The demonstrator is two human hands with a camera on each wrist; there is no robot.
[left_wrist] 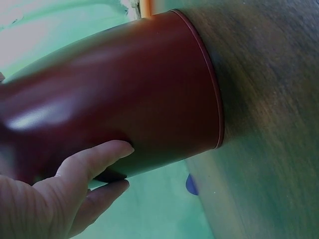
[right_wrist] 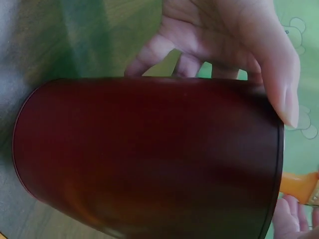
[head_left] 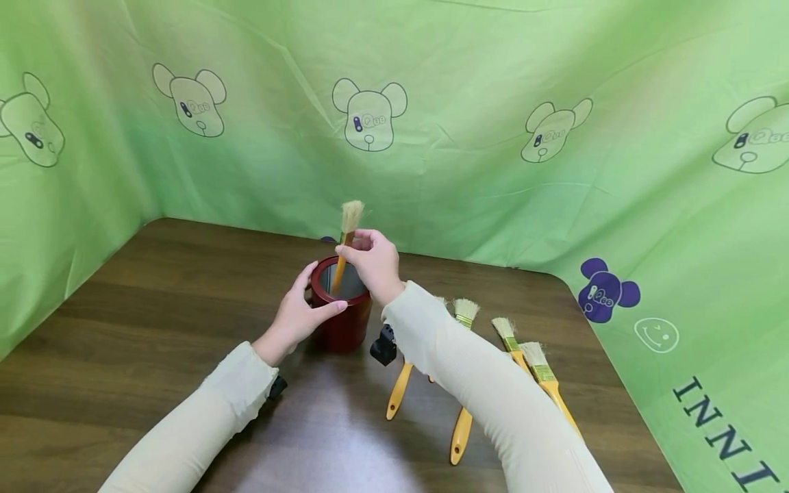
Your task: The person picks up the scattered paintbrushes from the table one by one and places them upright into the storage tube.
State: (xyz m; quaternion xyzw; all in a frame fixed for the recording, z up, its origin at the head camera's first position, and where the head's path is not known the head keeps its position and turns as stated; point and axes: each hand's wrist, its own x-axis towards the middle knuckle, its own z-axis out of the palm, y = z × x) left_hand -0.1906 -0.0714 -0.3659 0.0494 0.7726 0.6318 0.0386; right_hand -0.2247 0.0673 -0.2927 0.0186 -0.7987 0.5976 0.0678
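A dark red cylindrical container [head_left: 342, 329] with a grey inside stands upright on the table. My left hand [head_left: 298, 316] holds it near the top, thumb over the near rim and fingers around the left side. In the left wrist view, the fingers of that hand [left_wrist: 65, 194] lie along the container's wall [left_wrist: 144, 84]. Above the opening, my right hand [head_left: 374, 263] pinches a paintbrush [head_left: 352, 216] below its bristles. The brush stands bristles up, slightly tilted, its yellow handle reaching inside the container; the handle's lower end is hidden.
Several more paintbrushes with yellow handles lie to the right on the wooden table [head_left: 154, 329], among them one brush [head_left: 542, 370] at the far right. My right forearm covers parts of some. A green printed cloth [head_left: 444, 198] hangs behind and beside the table.
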